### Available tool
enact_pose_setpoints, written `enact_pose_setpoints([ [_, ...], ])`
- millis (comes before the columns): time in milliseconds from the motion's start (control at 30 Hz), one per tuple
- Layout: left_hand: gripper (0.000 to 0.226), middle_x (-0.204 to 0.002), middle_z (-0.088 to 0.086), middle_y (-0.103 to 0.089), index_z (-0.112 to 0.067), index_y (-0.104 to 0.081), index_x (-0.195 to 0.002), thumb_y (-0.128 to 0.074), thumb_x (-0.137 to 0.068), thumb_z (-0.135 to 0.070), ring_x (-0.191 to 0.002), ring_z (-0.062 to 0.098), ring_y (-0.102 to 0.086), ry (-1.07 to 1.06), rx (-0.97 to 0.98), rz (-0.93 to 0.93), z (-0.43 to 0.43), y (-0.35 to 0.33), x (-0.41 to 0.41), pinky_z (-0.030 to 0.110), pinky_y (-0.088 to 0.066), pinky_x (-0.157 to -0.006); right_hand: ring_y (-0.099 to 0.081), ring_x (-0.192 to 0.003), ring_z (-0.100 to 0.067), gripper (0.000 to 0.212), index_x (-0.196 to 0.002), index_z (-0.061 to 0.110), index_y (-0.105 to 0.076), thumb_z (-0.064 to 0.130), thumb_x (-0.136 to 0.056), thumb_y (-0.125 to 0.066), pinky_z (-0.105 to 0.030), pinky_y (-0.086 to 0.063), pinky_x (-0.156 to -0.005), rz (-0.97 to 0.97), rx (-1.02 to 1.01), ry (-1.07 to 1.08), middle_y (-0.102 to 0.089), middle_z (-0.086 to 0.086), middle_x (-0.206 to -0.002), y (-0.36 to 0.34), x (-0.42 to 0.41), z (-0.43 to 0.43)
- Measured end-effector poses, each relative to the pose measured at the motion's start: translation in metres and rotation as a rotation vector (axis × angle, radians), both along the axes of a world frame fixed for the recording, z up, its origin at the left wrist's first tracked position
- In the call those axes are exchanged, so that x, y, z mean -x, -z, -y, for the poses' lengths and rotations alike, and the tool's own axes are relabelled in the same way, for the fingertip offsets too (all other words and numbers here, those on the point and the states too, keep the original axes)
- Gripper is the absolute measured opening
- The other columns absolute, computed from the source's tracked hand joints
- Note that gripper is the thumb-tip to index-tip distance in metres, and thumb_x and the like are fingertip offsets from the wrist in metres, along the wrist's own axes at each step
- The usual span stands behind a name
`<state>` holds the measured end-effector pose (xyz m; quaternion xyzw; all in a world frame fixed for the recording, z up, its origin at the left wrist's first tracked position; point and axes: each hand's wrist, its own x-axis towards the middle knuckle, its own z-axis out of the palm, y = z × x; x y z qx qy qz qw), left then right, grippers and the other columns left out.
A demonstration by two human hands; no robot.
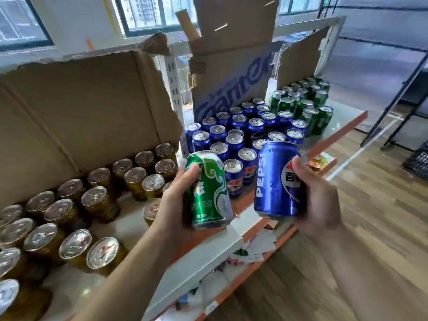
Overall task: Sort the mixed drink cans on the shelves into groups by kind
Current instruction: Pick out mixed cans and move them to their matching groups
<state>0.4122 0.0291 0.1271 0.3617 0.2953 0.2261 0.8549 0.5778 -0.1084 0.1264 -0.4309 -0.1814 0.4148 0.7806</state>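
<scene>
Both forearms reach over the shelf (196,258), left hand (178,200) fingers wrapped round a green can (208,191), right hand (317,195) gripping a blue Pepsi can (275,181) — each best set upright in its own cluster — blue cans (240,133) just ahead, green cans (301,100) beyond.

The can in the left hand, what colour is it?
Green, with white swirls and lettering: the can held by the left hand, seen clearly in the head view.
</scene>
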Motion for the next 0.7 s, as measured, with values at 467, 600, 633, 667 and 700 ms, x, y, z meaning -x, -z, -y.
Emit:
enact_pose_setpoints([
  [467, 0.054, -0.102, 0.019, -0.071, -0.009, -0.066, -0.114, -0.061, -0.077, -0.047, -0.091, 0.036, -0.066, 0.040, -0.020, 0.004, 0.096, -0.001, -0.163, 0.046, -0.054, -0.083, -0.062, -0.084, -0.035, 0.086, -0.119, -0.003, -0.063, 0.053, -0.057, -0.082, -0.042, -0.049, -0.075, 0.010, 0.075, 0.188, -0.065, -0.023, -0.098, 0.003, -0.139, 0.109],
  [600, 0.043, -0.094, 0.015, -0.071, -0.007, -0.066, -0.111, -0.047, -0.093, -0.042, -0.089, 0.035, -0.065, 0.018, -0.042, -0.004, 0.091, 0.002, -0.194, 0.045, -0.052, -0.085, -0.057, -0.091, -0.038, 0.078, -0.123, -0.010, -0.057, 0.046, -0.069, -0.066, -0.043, -0.046, -0.078, 0.004, 0.041, 0.289, -0.059, -0.029, -0.107, 0.006, -0.167, 0.109],
  [633, 0.043, -0.095, 0.016, -0.071, -0.007, -0.066, -0.111, -0.046, -0.094, -0.041, -0.090, 0.035, -0.065, 0.025, -0.053, -0.011, 0.088, 0.004, -0.201, 0.046, -0.052, -0.085, -0.055, -0.093, -0.040, 0.077, -0.123, -0.011, -0.055, 0.044, -0.070, -0.065, -0.045, -0.045, -0.080, 0.010, 0.047, 0.300, -0.057, -0.030, -0.107, 0.006, -0.173, 0.106],
  [667, 0.043, -0.096, 0.016, -0.071, -0.007, -0.067, -0.110, -0.047, -0.093, -0.040, -0.090, 0.036, -0.065, 0.031, -0.072, -0.023, 0.086, 0.005, -0.208, 0.046, -0.052, -0.085, -0.054, -0.095, -0.041, 0.078, -0.123, -0.011, -0.055, 0.045, -0.069, -0.067, -0.048, -0.043, -0.082, 0.015, 0.053, 0.309, -0.056, -0.033, -0.107, 0.007, -0.179, 0.103],
  [700, 0.041, -0.095, 0.017, -0.071, -0.007, -0.067, -0.108, -0.050, -0.091, -0.040, -0.090, 0.036, -0.065, 0.038, -0.090, -0.031, 0.082, 0.007, -0.215, 0.047, -0.052, -0.084, -0.054, -0.096, -0.043, 0.081, -0.123, -0.011, -0.055, 0.046, -0.067, -0.070, -0.052, -0.042, -0.085, 0.023, 0.068, 0.312, -0.055, -0.038, -0.109, 0.009, -0.186, 0.100],
])
